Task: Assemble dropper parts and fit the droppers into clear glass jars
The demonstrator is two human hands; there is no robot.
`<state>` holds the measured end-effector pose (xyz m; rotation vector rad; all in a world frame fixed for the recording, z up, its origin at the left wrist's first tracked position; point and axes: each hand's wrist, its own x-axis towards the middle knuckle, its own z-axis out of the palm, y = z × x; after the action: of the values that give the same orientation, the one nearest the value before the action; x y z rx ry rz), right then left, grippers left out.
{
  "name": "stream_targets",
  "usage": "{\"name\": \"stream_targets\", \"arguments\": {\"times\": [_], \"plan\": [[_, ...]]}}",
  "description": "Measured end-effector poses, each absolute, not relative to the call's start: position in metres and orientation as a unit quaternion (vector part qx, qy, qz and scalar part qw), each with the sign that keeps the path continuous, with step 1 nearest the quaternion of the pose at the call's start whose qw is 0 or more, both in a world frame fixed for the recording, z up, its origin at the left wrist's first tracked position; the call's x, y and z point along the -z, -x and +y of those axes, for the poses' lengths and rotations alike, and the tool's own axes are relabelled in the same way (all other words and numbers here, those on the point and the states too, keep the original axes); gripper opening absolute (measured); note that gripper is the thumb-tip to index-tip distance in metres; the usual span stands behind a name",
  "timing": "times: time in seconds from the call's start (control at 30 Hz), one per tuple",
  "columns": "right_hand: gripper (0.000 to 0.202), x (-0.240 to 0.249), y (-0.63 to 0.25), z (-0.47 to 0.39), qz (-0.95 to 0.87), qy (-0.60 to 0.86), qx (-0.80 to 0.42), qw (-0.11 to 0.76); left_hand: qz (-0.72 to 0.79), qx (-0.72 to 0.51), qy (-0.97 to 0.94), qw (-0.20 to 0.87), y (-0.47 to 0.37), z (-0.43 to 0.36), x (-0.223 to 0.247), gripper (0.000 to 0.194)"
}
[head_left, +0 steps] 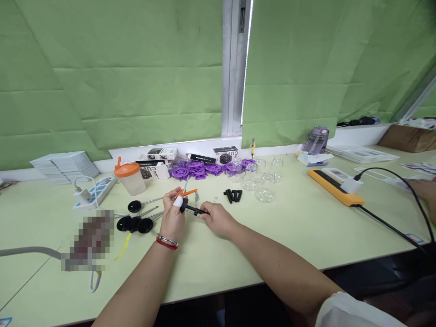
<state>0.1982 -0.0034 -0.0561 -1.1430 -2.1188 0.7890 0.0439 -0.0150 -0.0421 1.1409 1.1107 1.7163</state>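
My left hand point(173, 220) is closed around a white piece with a black collar point(184, 205); its exact kind is unclear. A thin orange piece point(188, 193) sticks out above those fingers. From the collar a black rod point(195, 210) runs right to my right hand point(218, 220), whose fingers pinch its far end. Beside my left wrist lie several black discs with metal rods point(135, 223). Just beyond my right hand are several short black parts point(233, 196), and metal screws point(197, 196) lie near my left fingertips.
Purple plastic parts point(195, 170) and clear glass-like cups point(264, 195) are along the back. An orange-lidded bottle point(130, 177), printed boxes point(154, 170) and a power strip point(97, 193) stand left. An orange-edged power strip point(335, 188) lies right, with another person's arm point(424, 195) beyond.
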Motion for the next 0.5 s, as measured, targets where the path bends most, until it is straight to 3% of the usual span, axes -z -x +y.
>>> {"name": "stream_targets", "arguments": {"times": [0.3, 0.5], "plan": [[0.002, 0.066, -0.185, -0.008, -0.681, 0.364, -0.541, 0.335, 0.411, -0.668, -0.557, 0.275, -0.046, -0.018, 0.045, 0.02], [0.006, 0.054, -0.189, -0.009, -0.629, 0.301, -0.608, 0.381, 0.41, -0.605, -0.653, 0.199, -0.047, -0.024, 0.036, 0.054]]}}
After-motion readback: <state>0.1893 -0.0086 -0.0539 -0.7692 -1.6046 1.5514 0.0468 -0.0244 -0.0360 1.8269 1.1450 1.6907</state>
